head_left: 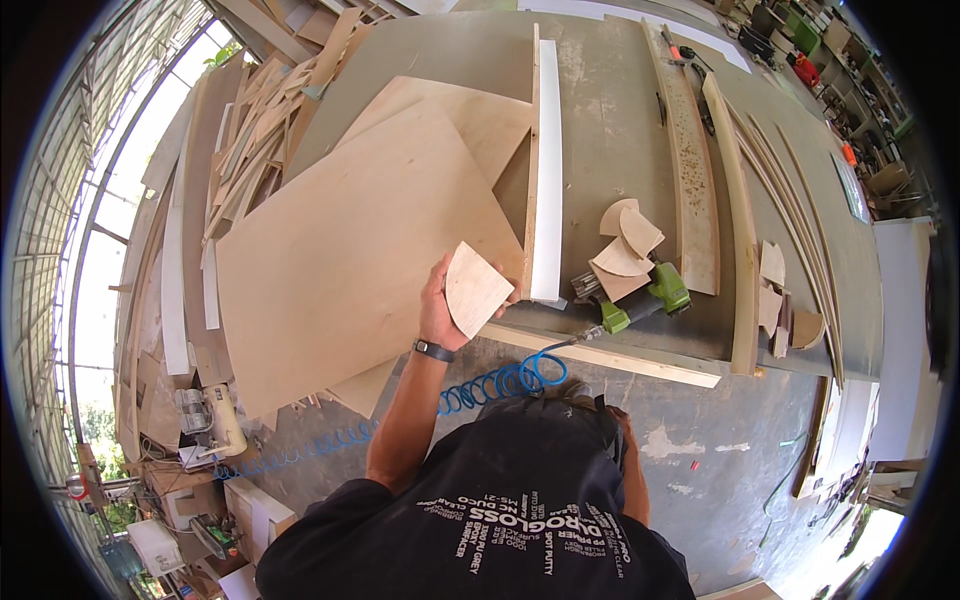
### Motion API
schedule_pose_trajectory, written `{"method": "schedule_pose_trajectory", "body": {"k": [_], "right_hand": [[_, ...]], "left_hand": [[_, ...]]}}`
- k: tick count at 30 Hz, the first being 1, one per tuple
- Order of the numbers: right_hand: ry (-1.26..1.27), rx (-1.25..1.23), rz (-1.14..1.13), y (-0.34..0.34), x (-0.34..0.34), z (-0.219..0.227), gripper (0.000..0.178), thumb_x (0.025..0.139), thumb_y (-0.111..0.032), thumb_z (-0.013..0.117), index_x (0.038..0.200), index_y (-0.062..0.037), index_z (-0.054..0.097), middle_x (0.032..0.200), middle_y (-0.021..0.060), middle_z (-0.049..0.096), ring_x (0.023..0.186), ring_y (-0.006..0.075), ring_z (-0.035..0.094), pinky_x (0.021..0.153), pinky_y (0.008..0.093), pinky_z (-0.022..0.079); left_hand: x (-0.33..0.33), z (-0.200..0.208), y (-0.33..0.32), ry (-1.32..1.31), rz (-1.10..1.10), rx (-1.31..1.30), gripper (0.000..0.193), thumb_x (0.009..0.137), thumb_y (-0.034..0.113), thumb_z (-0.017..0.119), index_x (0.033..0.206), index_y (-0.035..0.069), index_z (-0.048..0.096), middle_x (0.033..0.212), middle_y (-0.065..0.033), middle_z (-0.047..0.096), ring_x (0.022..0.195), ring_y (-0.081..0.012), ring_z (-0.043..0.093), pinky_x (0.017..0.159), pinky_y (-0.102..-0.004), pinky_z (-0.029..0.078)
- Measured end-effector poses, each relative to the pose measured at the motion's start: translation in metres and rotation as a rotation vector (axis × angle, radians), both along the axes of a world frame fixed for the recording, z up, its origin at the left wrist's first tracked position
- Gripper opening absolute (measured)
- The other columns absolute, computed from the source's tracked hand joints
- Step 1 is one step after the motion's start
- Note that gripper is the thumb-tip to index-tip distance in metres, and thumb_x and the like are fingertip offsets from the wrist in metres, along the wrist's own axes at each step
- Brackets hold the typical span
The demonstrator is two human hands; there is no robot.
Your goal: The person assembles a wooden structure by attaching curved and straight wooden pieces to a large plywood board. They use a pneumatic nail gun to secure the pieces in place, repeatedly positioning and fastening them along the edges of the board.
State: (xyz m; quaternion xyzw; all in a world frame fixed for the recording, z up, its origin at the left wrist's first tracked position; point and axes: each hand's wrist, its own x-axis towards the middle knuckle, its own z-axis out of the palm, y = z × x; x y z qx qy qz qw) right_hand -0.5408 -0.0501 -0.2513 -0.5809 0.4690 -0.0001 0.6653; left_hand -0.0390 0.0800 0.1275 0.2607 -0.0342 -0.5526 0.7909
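My left hand [439, 312] is closed around a quarter-round wooden piece [476, 290], pale, with one curved edge and two straight ones. The piece lies over the palm, and fingertips show past its right edge. Beneath and beyond the hand spreads a large plywood sheet [360, 240]. Only part of my right arm [632, 465] shows beside the dark shirt; my right hand is hidden. To the right of the held piece, several similar quarter-round pieces [622, 262] are piled against a green and black air nailer [650, 297].
A white-faced strip [547, 170] stands beside the plywood. Long boards [690, 190] and thin wooden strips [800, 230] lie farther right, near more cut pieces [770, 300]. A coiled blue air hose [490, 388] crosses below the bench edge. Scrap wood [255, 150] heaps up at left.
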Motion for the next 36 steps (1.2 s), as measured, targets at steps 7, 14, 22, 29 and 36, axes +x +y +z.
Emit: {"method": "schedule_pose_trajectory", "body": {"k": [7,14,22,29,36], "right_hand": [[-0.010,0.042,-0.088,0.009,0.006,0.012,0.053,0.100,-0.035,0.067,0.135,0.0056,0.066,0.128,0.0175,0.073,0.116,0.0247,0.068,0.101,0.0365,0.051],[-0.010,0.098,-0.201,0.018,0.015,0.023,0.055,0.100,-0.035,0.067,0.135,0.0060,0.065,0.128,0.0182,0.073,0.116,0.0250,0.068,0.100,0.0366,0.052],[-0.026,0.020,-0.146,0.022,0.030,0.031,0.058,0.099,-0.038,0.068,0.136,0.0070,0.064,0.124,0.0201,0.074,0.112,0.0254,0.069,0.097,0.0365,0.053],[0.023,-0.234,-0.058,0.008,0.017,0.034,0.044,0.096,-0.038,0.068,0.114,0.0018,0.076,0.103,0.0183,0.078,0.095,0.0251,0.073,0.083,0.0401,0.055],[0.181,-0.365,0.106,-0.024,0.086,0.195,0.037,0.095,-0.036,0.067,0.100,0.0003,0.075,0.091,0.0236,0.075,0.091,0.0419,0.073,0.076,0.0470,0.053]], "left_hand": [[-0.005,0.002,-0.003,-0.063,-0.072,0.039,0.081,0.103,0.067,0.042,0.124,-0.009,0.063,0.115,-0.0388,0.067,0.096,-0.0510,0.069,0.065,-0.0448,0.056],[-0.008,-0.001,-0.007,-0.083,-0.113,0.068,0.083,0.099,0.068,0.044,0.118,-0.009,0.067,0.110,-0.0385,0.069,0.087,-0.0473,0.072,0.063,-0.0434,0.056],[-0.007,-0.003,-0.007,-0.132,-0.089,0.089,0.081,0.101,0.066,0.041,0.114,-0.009,0.067,0.105,-0.0358,0.070,0.086,-0.0460,0.070,0.062,-0.0433,0.055],[-0.007,-0.007,-0.008,-0.167,0.038,0.122,0.070,0.098,0.056,0.050,0.117,-0.009,0.067,0.106,-0.0339,0.072,0.080,-0.0390,0.073,0.062,-0.0410,0.057],[0.030,-0.039,0.014,-0.529,0.106,0.448,0.040,0.090,0.013,0.071,0.125,-0.007,0.068,0.107,-0.0219,0.074,0.088,-0.0258,0.074,0.073,-0.0353,0.060]]}}
